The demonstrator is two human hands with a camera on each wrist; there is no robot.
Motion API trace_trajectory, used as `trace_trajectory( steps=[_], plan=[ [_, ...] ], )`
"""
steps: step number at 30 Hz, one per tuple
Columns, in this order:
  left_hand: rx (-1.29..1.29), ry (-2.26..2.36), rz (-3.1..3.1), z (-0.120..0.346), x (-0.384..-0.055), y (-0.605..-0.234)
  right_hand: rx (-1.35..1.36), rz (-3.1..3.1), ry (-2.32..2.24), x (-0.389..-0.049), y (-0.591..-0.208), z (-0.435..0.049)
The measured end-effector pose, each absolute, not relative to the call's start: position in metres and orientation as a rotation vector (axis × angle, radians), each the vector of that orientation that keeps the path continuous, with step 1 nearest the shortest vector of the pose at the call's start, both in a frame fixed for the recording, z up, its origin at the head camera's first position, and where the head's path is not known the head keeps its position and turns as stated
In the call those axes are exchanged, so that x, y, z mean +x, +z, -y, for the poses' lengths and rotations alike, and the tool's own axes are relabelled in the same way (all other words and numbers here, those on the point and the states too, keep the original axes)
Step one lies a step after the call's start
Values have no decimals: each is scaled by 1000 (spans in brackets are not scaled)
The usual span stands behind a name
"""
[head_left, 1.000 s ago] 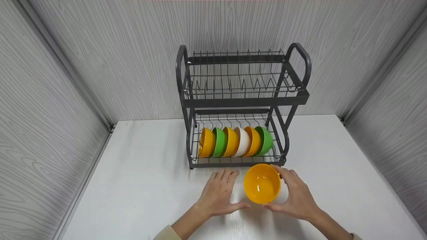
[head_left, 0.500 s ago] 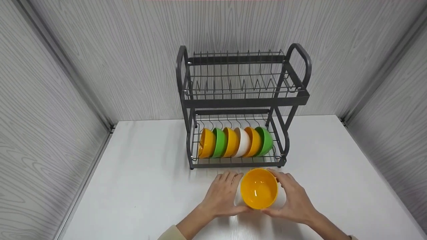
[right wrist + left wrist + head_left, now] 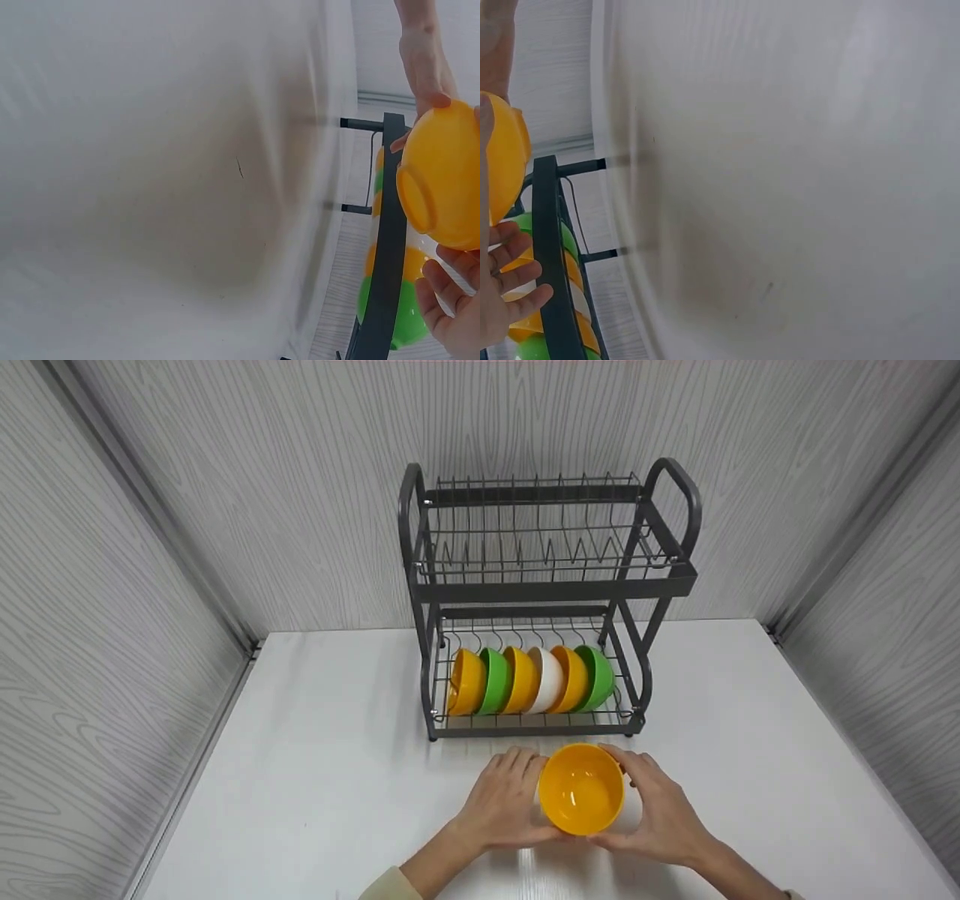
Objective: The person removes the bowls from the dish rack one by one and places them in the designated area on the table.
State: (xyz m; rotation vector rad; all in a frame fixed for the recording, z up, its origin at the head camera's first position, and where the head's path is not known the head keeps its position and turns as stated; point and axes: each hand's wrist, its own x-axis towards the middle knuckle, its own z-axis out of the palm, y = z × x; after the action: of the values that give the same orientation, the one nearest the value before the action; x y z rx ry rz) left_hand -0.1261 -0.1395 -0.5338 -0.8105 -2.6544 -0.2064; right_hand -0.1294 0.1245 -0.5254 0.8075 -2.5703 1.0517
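My left hand [image 3: 504, 802] and right hand [image 3: 666, 819] are facing each other with wrists angling inward, thumbs nearest me, and the curled fingers and thumb of each are gripping the orange bowl [image 3: 581, 789] from its two sides. It is hovering above the white table [image 3: 337, 772], mouth up toward me, just in front of the black rack [image 3: 551, 590]. Low in there, six bowls [image 3: 547, 682] are standing on edge in a row, the front bar [image 3: 536, 731] is running between them and my hands, and grey walls [image 3: 337, 510] are rising around
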Motion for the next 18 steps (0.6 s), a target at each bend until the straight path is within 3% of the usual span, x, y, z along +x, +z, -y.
trace_trajectory(
  steps=[18],
  plan=[
    [-836, -104, 2672, 126, -130, -535, 852, 2664, 806, -135, -519, -143]
  ],
)
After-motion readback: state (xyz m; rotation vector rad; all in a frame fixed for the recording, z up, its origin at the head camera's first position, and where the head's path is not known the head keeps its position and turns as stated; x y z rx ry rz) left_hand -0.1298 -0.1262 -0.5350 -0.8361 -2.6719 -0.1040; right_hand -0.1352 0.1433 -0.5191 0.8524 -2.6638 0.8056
